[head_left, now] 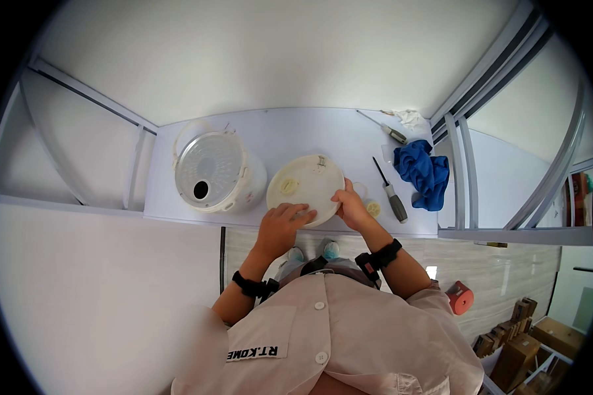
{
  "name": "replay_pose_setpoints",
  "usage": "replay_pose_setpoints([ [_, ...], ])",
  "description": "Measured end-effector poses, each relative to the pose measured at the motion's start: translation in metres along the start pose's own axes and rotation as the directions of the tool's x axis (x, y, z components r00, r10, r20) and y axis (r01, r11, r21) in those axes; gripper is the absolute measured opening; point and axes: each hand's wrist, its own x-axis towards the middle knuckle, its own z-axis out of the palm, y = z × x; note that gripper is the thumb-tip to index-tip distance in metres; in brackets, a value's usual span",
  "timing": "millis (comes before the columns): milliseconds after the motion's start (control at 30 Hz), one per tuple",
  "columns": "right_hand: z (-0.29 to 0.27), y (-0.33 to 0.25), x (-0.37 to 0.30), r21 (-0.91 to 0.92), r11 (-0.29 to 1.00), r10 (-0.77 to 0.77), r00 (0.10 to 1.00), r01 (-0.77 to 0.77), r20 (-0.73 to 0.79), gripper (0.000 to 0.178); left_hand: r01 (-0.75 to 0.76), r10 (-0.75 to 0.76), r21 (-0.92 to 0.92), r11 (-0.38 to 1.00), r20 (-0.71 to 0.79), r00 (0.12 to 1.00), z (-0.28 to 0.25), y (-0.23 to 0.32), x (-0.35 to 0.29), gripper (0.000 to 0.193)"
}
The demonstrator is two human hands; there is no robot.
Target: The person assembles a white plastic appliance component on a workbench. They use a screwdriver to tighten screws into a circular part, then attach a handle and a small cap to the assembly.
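1. Head view: round white lid (310, 187) sits at the middle of the worktable (277, 135), its broad face turned up toward me; being a disc, it shows no clear long axis. Its small clip (320, 164) points to one o'clock; a yellowish ring (288, 187) sits toward nine.
2. I see the right hand (354, 207) gripping the lid's rim at four o'clock, thumb on top. The left hand (280, 230) lies at seven, fingers unclenched and resting on the face.
3. Dark lettering marks the shirt (323, 329), upside down from here; marks on the lid and the white cooker (254, 178) are too small to read.
4. The table's near edge runs below the lid at six o'clock. At twelve, tabletop stretches to the back wall (277, 66). The cooker stands near at nine; a screwdriver (395, 202) lies at three, tip toward eleven, with blue cloth (423, 172) beyond.
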Motion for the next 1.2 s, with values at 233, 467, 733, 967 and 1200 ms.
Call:
replay_pose_setpoints([
  [233, 0.004, 0.010, 0.004, -0.257, 0.957, -0.169, 0.979, 0.137, -0.110, 0.068, -0.021, 0.020, 0.009, 1.000, 0.012, 1.000, 0.007, -0.007, -0.005, 0.051],
  [467, 0.008, -0.004, -0.024, -0.776, 0.608, -0.466, 0.867, 0.169, -0.176, 0.056, -0.025, 0.025, 0.003, 1.000, 0.024, 0.999, 0.022, -0.011, -0.005, 0.056],
  [733, 0.005, -0.010, -0.068, -0.850, 0.501, -0.531, 0.833, 0.161, -0.155, 0.034, -0.026, 0.030, -0.044, 0.999, 0.094, 0.995, 0.035, -0.011, -0.002, 0.060],
  [967, -0.033, 0.000, -0.079, -0.926, 0.347, -0.726, 0.667, 0.147, -0.167, 0.023, -0.037, 0.045, -0.068, 0.997, 0.122, 0.992, 0.031, -0.009, -0.001, 0.061],
  [1200, -0.020, 0.001, -0.087, -0.999, -0.013, -0.778, 0.627, 0.039, 0.035, 0.023, -0.005, 0.014, -0.085, 0.996, 0.108, 0.994, 0.028, -0.013, -0.003, 0.062],
])
